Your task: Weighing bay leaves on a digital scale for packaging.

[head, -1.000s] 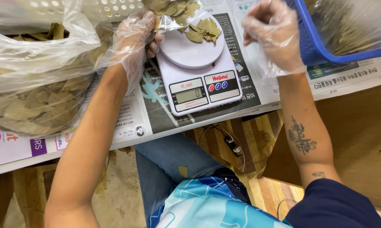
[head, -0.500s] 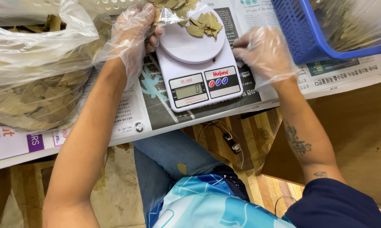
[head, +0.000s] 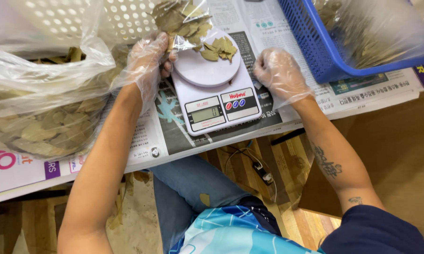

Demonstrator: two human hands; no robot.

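Note:
A white kitchen scale (head: 216, 96) stands on newspaper, with a few dried leaves (head: 220, 48) lying on its round pan. My left hand (head: 148, 63), in a thin clear glove, grips a small clear bag of dried leaves (head: 181, 21) at the pan's left edge. My right hand (head: 280, 75), also gloved, rests curled on the newspaper just right of the scale, holding nothing that I can see.
A big clear plastic bag of dried leaves (head: 38, 113) fills the left side, with a white perforated basket (head: 75, 21) behind it. A blue basket (head: 334, 51) lined with plastic sits at the upper right. A cable (head: 261, 171) hangs below the table edge.
My right hand has come down from the blue basket to the newspaper beside the scale. My left hand keeps its hold on the small bag.

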